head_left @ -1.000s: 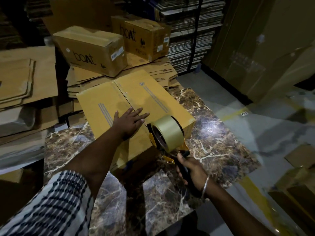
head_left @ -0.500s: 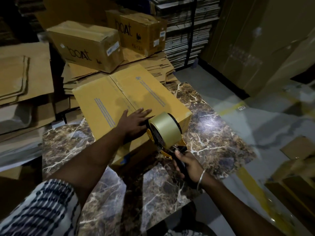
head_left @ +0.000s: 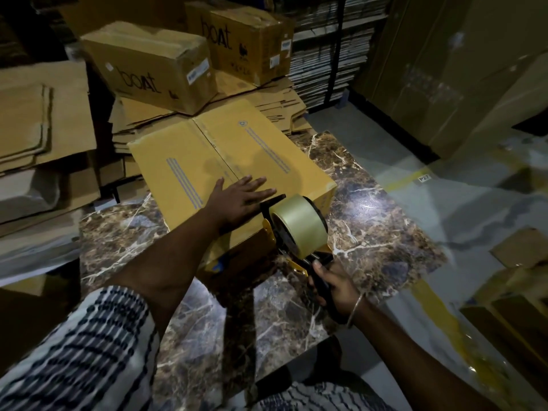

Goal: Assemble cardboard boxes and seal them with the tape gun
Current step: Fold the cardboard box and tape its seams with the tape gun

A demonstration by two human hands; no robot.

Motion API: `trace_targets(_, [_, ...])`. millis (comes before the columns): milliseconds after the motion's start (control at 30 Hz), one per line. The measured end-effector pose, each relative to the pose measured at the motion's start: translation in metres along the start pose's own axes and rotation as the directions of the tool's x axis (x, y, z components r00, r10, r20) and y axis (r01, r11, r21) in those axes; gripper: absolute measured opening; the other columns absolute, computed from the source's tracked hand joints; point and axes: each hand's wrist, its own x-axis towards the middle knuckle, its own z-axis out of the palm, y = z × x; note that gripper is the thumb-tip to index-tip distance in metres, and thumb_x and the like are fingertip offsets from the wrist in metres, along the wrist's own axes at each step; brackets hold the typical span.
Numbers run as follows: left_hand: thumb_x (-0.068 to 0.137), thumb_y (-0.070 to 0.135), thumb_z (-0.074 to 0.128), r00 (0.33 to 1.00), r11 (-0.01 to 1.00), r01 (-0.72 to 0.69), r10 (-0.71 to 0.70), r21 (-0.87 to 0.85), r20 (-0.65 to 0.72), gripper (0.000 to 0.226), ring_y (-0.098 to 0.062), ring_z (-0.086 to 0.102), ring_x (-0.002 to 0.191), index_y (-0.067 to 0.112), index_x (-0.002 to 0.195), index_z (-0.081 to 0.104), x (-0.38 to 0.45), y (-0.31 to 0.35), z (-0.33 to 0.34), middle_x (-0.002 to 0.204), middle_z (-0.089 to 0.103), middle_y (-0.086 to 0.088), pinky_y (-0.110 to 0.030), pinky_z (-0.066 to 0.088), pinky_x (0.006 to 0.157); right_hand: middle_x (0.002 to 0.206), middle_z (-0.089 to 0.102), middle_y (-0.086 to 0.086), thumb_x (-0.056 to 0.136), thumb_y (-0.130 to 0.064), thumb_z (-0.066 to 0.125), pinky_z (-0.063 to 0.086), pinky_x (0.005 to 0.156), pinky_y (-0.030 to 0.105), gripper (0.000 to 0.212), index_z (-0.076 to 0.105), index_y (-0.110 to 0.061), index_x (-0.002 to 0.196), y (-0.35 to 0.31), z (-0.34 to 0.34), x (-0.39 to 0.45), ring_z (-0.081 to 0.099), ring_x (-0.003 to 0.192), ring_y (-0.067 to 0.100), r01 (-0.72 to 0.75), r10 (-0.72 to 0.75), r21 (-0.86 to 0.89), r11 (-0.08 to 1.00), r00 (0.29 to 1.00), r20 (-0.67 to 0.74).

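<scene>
While the cardboard box (head_left: 234, 161) sits on the marble table (head_left: 370, 232), the left hand (head_left: 237, 200) presses flat, fingers straight, holding its flaps shut; the right hand (head_left: 335, 287) grips the tape gun (head_left: 296, 226) at the near seam edge

Box (head_left: 207, 161) on table (head_left: 370, 232) — tape gun (head_left: 296, 229) at near-right corner

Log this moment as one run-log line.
step: taping top seam | left hand: flat on cardboard box, holding flaps shut | right hand: grips tape gun at near edge | seam: untaped ahead
</scene>
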Motion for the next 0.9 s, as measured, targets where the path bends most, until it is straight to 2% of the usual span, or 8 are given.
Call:
trace_targets(133, [0.092, 0.077, -0.002, 1.0, 1.0, -0.004, 0.004, 0.014, 0.003, 0.051, -0.013, 0.004, 0.153, 0.071, 0.143, 0.0, 0.002, -0.001, 0.0, 0.164, 0.0, 0.023, -0.074, 0.007, 0.111, 0.061, 0.046, 0.013, 0.054, -0.064, 0.089, 0.028, 0.033, 0.017, 0.061, 0.063, -0.01, 0.069, 0.002, 0.0, -0.001, 0.038, 0.032, 0.014, 0.018, -0.018, 0.017, 1.0, 0.999, -0.027])
trace_targets(267, [0.094, 0.074, 0.003, 1.0, 1.0, -0.002, 0.002, 0.025, 0.002, 0.05, -0.012, 0.003, 0.153, 0.071, 0.143, 0.001, 0.002, -0.002, 0.0, 0.164, 0.0, 0.024, -0.074, 0.006, 0.111, 0.052, 0.048, 0.008, 0.06, -0.053, 0.086, 0.029, 0.032, 0.017, 0.042, 0.065, -0.016, 0.06, 0.003, 0.001, -0.007, 0.038, 0.031, 0.012, 0.017, -0.016, 0.043, 0.999, 1.0, -0.023])
trace_targets(467, [0.096, 0.074, 0.016, 1.0, 0.999, 0.023, -0.023, -0.045, 0.016, 0.048, -0.009, 0.002, 0.153, 0.069, 0.144, 0.012, 0.004, 0.0, -0.001, 0.163, 0.004, 0.025, -0.072, 0.001, 0.113, 0.051, 0.048, -0.003, 0.067, -0.049, 0.085, 0.028, 0.035, 0.018, 0.031, 0.073, -0.025, 0.081, 0.013, -0.014, -0.027, 0.037, 0.032, 0.008, 0.045, -0.052, 0.109, 0.993, 0.997, 0.057])
trace_targets(600, [0.091, 0.079, 0.011, 0.999, 0.999, 0.026, -0.024, -0.043, 0.027, 0.052, -0.009, 0.002, 0.153, 0.072, 0.142, 0.01, 0.003, 0.002, 0.0, 0.163, 0.004, 0.025, -0.073, 0.001, 0.112, 0.052, 0.046, 0.001, 0.069, -0.044, 0.087, 0.03, 0.036, 0.018, 0.04, 0.065, -0.015, 0.087, 0.016, -0.02, -0.029, 0.039, 0.032, 0.01, 0.012, -0.018, 0.133, 0.991, 0.999, 0.044])
trace_targets(733, [0.093, 0.066, 0.018, 0.999, 0.999, 0.01, -0.012, -0.036, -0.053, 0.054, -0.018, 0.015, 0.152, 0.061, 0.145, 0.03, 0.005, 0.015, -0.005, 0.164, 0.019, 0.015, -0.069, 0.011, 0.11, 0.052, 0.057, -0.008, 0.078, -0.02, 0.077, 0.04, 0.041, 0.013, 0.024, 0.054, -0.011, 0.08, 0.01, -0.017, -0.027, 0.053, 0.039, 0.001, 0.049, -0.054, 0.085, 0.995, 0.997, 0.059])
trace_targets(767, [0.094, 0.051, 0.027, 0.993, 0.996, -0.055, 0.046, -0.077, -0.112, 0.052, -0.022, 0.022, 0.15, 0.053, 0.145, 0.039, 0.006, 0.026, -0.005, 0.162, 0.028, 0.011, -0.065, 0.018, 0.111, 0.052, 0.055, -0.008, 0.075, -0.023, 0.079, 0.039, 0.039, 0.014, 0.026, 0.057, -0.012, 0.079, 0.012, -0.017, -0.025, 0.05, 0.037, 0.002, 0.052, -0.056, 0.076, 0.996, 0.997, 0.047])
trace_targets(833, [0.091, 0.021, 0.045, 0.979, 0.922, -0.173, 0.121, -0.345, -0.167, 0.051, -0.025, 0.032, 0.146, 0.032, 0.139, 0.057, 0.007, 0.046, 0.003, 0.155, 0.043, 0.003, -0.056, 0.028, 0.113, 0.049, 0.044, 0.003, 0.074, -0.043, 0.081, 0.029, 0.035, 0.019, 0.032, 0.063, -0.017, 0.075, 0.021, -0.019, -0.021, 0.038, 0.031, 0.01, 0.036, -0.038, 0.066, 0.997, 0.999, 0.024])
trace_targets(900, [0.09, 0.021, 0.05, 0.985, 0.846, -0.147, 0.078, -0.513, -0.153, 0.041, -0.023, 0.033, 0.146, 0.023, 0.127, 0.069, 0.011, 0.052, 0.015, 0.149, 0.05, 0.002, -0.053, 0.028, 0.117, 0.05, 0.042, 0.007, 0.069, -0.053, 0.084, 0.025, 0.035, 0.019, 0.047, 0.064, -0.014, 0.083, 0.029, -0.023, -0.021, 0.034, 0.03, 0.013, 0.017, -0.016, 0.084, 0.996, 1.0, -0.009])
